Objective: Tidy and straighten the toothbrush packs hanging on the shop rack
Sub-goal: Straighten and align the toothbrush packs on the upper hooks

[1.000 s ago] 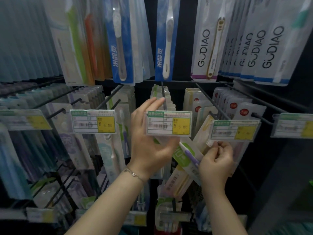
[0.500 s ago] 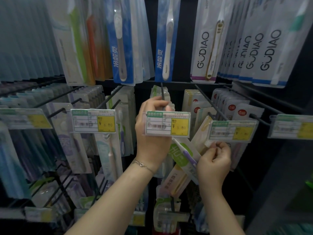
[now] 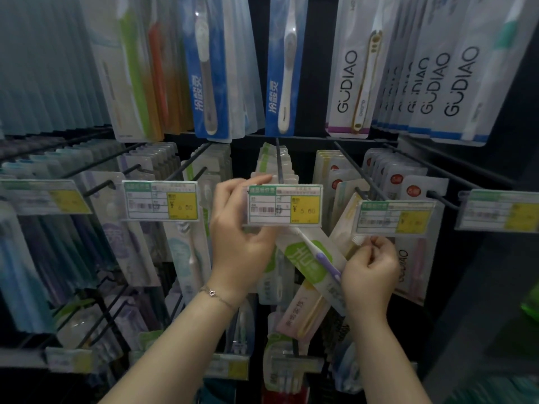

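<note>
My left hand (image 3: 242, 243) has its grip curled over the top of the hanging packs (image 3: 267, 158) behind the middle price tag (image 3: 285, 204), thumb on top beside the hook (image 3: 279, 161). My right hand (image 3: 369, 268) pinches what looks like the cream pack (image 3: 341, 223) at 3 o'clock, under the next tag. The skewed green-label toothbrush pack (image 3: 303, 255) lies between them, long axis from 10 to 4 o'clock, its low end nearer my right hand.

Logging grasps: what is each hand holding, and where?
Left hand grips the centre hook's packs by their tops; right hand pinches a tilted pack near its top.
</note>
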